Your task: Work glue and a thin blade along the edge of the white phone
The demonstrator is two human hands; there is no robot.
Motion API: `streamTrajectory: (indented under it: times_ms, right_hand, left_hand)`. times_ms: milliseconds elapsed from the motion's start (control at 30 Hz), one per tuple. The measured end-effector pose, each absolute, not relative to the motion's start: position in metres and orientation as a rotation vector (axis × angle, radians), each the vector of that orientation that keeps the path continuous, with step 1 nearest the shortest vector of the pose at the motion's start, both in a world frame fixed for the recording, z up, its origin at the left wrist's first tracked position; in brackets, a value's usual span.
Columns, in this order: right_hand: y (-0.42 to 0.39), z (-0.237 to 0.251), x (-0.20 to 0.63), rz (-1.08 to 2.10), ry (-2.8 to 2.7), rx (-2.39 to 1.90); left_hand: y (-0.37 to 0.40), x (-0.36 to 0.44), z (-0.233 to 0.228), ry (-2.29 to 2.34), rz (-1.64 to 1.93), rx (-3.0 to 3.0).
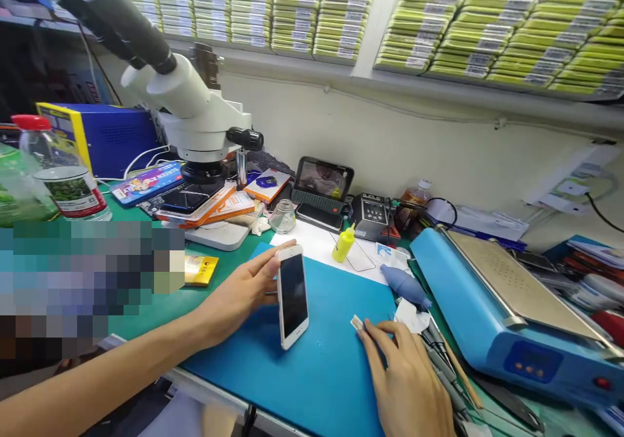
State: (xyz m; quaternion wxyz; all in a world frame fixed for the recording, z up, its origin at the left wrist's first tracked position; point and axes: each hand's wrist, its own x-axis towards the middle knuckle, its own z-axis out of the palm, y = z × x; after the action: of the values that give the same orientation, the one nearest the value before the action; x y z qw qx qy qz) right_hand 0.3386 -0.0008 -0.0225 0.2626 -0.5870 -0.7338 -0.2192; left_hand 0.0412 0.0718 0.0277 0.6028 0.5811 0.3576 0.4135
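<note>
A white smartphone (293,297) with a dark screen stands almost upright above the blue mat (322,372). My left hand (244,300) grips it by its upper left edge, thumb and fingers closed round it. Low over the right side of the mat, my right hand (409,372) pinches a small, flat whitish piece (357,322) between thumb and fingertip. What that piece is made of is too small to tell. A yellow dropper bottle (344,243) stands behind the mat, and a blue-grey air blower bulb (404,284) lies beyond my right hand.
A microscope (195,112) rises at the back left. The blue heating-plate machine (507,320) fills the right side, with tweezers and other tools (455,372) beside it. A glass jar (283,216) and a propped screen (322,186) stand behind. A red-capped bottle (68,177) is far left.
</note>
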Motion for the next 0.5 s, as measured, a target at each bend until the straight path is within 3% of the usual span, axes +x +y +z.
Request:
streamTrajectory:
  times_ms: [233,367,500]
  right_hand:
    - [-0.001,-0.002,0.332,-0.45,-2.028,-1.465]
    - [-0.001,0.001,0.329,-0.362,-2.015,-1.436]
    - [-0.006,-0.004,0.329,-0.372,-1.99,-1.44]
  left_hand:
    - [0.099,0.061,0.043,0.96,0.7,1.582]
    - [0.079,0.059,0.054,0.981,0.399,1.953]
    - [0.048,0.055,0.053,0.933,0.316,2.263]
